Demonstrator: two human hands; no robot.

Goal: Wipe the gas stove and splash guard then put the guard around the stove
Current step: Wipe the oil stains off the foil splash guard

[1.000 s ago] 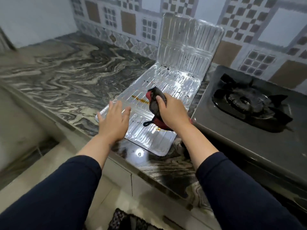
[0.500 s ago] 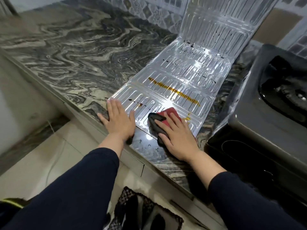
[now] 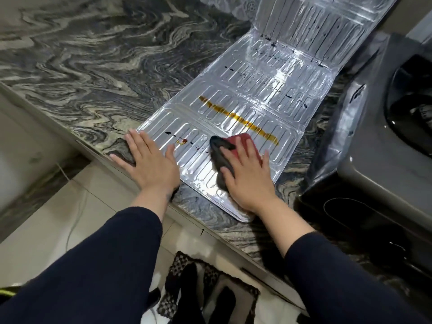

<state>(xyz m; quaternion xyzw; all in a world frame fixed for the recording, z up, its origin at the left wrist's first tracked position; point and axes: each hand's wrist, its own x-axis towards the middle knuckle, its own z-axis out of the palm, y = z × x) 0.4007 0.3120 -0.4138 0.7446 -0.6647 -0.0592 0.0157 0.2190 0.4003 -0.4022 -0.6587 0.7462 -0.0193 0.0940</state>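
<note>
A shiny ribbed foil splash guard lies on the marble counter, its far panel folded up against the wall. An orange-brown streak and dark specks mark its flat panels. My right hand presses a red and dark cloth flat on the guard's near panel. My left hand lies flat with fingers spread on the guard's near left corner and the counter edge. The dark gas stove stands at the right, its burner partly cut off by the frame.
The grey swirled marble counter stretches left and back. Its front edge runs diagonally below my hands. A patterned floor mat lies on the pale tiled floor below. A thin cable trails on the floor at left.
My right hand has pulled the cloth from the middle of the guard down to its near panel, uncovering the orange streak. My left hand stays at the near left corner. The camera tilted down.
</note>
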